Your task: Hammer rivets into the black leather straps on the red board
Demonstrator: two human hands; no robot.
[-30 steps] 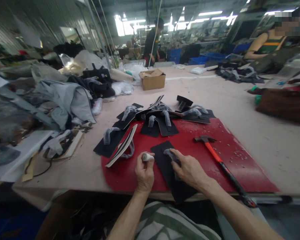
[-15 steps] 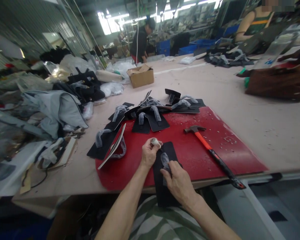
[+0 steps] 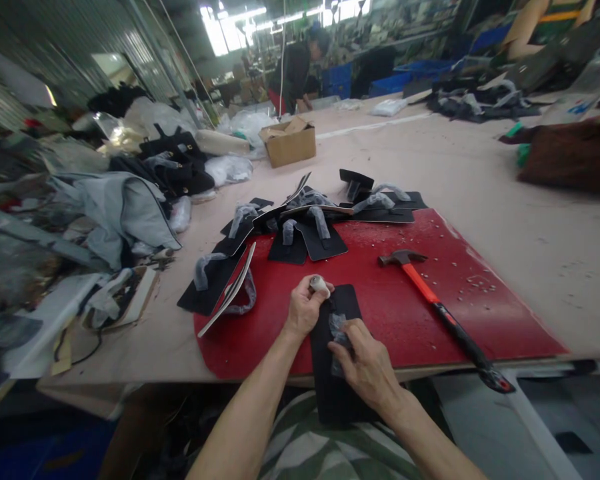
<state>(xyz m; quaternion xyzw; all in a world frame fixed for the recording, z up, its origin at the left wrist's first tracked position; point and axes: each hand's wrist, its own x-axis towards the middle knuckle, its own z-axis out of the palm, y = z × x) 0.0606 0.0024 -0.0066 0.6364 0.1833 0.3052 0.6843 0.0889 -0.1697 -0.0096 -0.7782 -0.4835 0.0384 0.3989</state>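
A flat black panel [image 3: 327,373] lies lengthwise before me, its near end over my lap. Along its middle runs a handle wrapped in clear plastic [image 3: 338,328]. My left hand [image 3: 306,305] is closed around a small white cylindrical object, like a spool or little bottle [image 3: 319,287], at the panel's far end. My right hand [image 3: 367,360] grips the wrapped handle, thumb and fingers bent over it. Beneath is a red board [image 3: 380,313]. To the right rests a claw hammer [image 3: 443,313] with an orange and black handle.
Several similar black panels with wrapped handles [image 3: 325,237] are piled at the board's far edge and left. Farther back stand a cardboard box [image 3: 291,143] and a brown bag [image 3: 573,159]. Grey cloth [image 3: 117,213] and clutter cover the left side. People are in the background.
The whole view has shifted slightly, moving most table items a little to the right. Both hands keep nearly the same hold on the white object and the handle.
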